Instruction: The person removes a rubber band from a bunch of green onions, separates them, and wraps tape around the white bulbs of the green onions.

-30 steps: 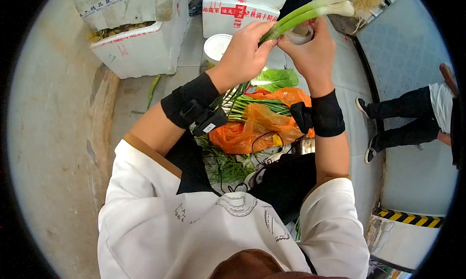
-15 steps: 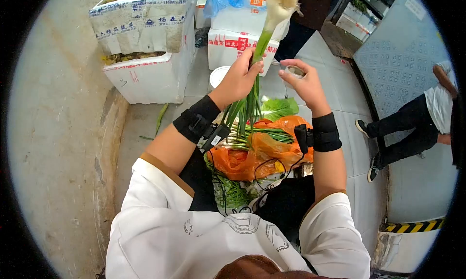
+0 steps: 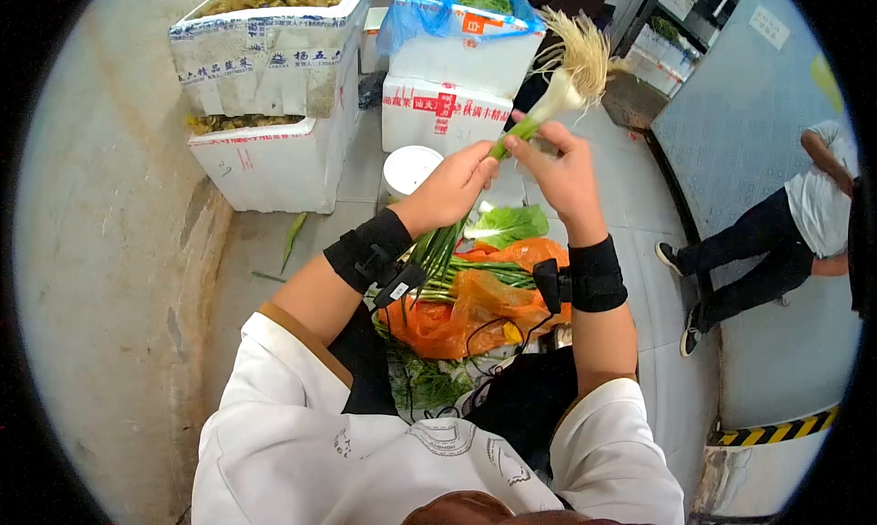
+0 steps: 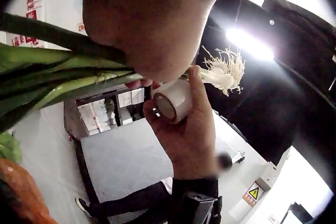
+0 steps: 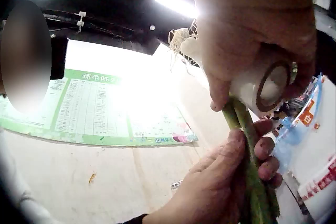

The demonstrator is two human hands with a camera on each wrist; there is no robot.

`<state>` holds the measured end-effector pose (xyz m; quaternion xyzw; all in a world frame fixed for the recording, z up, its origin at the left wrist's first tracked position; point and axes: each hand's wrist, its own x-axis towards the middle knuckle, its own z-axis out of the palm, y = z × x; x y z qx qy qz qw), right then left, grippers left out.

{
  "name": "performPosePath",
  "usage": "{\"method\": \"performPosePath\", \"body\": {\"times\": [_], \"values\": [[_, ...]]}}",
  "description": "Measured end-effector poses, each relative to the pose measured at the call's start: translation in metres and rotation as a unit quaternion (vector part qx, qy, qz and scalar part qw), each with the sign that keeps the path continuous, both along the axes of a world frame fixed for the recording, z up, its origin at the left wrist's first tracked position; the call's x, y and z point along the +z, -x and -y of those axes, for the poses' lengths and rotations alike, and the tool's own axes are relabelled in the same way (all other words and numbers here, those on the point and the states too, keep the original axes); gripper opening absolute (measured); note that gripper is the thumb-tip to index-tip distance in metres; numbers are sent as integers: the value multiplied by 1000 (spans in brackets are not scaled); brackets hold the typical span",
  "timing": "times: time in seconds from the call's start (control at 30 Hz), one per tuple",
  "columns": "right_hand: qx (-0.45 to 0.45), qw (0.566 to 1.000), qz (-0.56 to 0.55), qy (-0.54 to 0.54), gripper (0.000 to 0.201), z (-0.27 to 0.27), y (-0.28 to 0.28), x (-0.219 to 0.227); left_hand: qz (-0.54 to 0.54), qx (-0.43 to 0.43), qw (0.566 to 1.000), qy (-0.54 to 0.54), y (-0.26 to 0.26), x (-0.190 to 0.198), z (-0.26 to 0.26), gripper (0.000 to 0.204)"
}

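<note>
Green onions [image 3: 554, 98] slant up to the right, white bulbs and stringy roots at the top. My left hand [image 3: 445, 189] grips their green stalks, fingers curled round them in the right wrist view. My right hand [image 3: 568, 180] is just above it, thumb and fingertips at the stalks nearer the bulbs. A white roll, seemingly tape [image 4: 174, 101], sits within my right hand's curled fingers; the right wrist view shows the roll [image 5: 269, 85] beside the stalks [image 5: 252, 174]. Part of my right hand's grip is hidden.
Below the hands lie an orange bag [image 3: 475, 315] with more green onions and a leafy vegetable [image 3: 512, 225]. A white tub [image 3: 409, 167] and foam boxes [image 3: 445, 111] stand ahead, stacked boxes [image 3: 265, 173] at left. A person [image 3: 776, 224] is at right.
Half a second ago my right hand was apart from the stalks, holding the roll; now it touches them. The onions went from nearly upright to slanting right, and my hands have drawn together.
</note>
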<state>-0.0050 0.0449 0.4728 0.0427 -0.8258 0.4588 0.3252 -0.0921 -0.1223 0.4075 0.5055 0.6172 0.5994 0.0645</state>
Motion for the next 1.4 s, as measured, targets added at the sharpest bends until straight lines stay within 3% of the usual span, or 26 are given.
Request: {"method": "performPosePath", "body": {"times": [0.2,0.3,0.4,0.5,0.57,0.73,0.83,0.9,0.93,0.97,1.0,1.03,1.07,1.1,1.13,1.17,1.23,1.33,1.4], "values": [[0,1000,7,0,23,1,-8,6,-30,13,998,51,1,8,-3,21],[2,998,24,66,23,8,-14,6,-30,14,999,40,-3,10,-1,23],[-41,999,28,-8,22,7,-14,4,-86,51,993,62,-2,13,-2,23],[-64,998,-20,-23,21,11,-16,3,-73,49,996,36,-4,15,-4,25],[-64,992,-75,-78,20,9,-19,3,-147,62,987,-22,-10,16,-5,29],[-97,983,-68,-142,23,0,-40,28,-82,8,996,-17,-16,24,-16,28],[-127,957,-136,-224,28,-16,-45,34,-109,34,990,-77,-17,23,-40,26],[-107,951,-156,-243,27,-15,-57,45,-78,2,996,-44,-21,28,-49,24],[-118,953,-145,-240,27,-12,-68,50,-98,6,992,-75,-23,27,-56,24],[-141,963,-55,-223,31,-8,-79,55,-126,18,990,-56,-25,29,-58,24],[-162,965,34,-204,35,-5,-86,60,-134,20,990,-44,-28,31,-62,26],[-170,964,40,-202,35,-4,-91,65,-143,24,989,-32,-31,32,-66,28],[-161,964,25,-209,26,-3,-95,69,-138,15,990,-30,-37,38,-65,28],[-153,964,10,-215,20,-3,-100,68,-124,-7,991,-42,-44,46,-62,41],[-89,982,-67,-155,19,-11,-99,60,-109,-30,992,-54,-50,47,-62,56],[-100,981,-60,-153,19,-17,-105,60,-80,-44,995,-46,-48,42,-63,66],[-173,957,-25,-231,18,-31,-122,68,-144,-7,988,-58,-39,22,-66,47],[-211,938,-14,-276,19,-43,-144,79,-107,-38,989,-98,-19,-9,-75,32],[-235,909,1,-345,17,-51,-166,84,-123,-46,990,-53,8,-32,-71,32]]}}
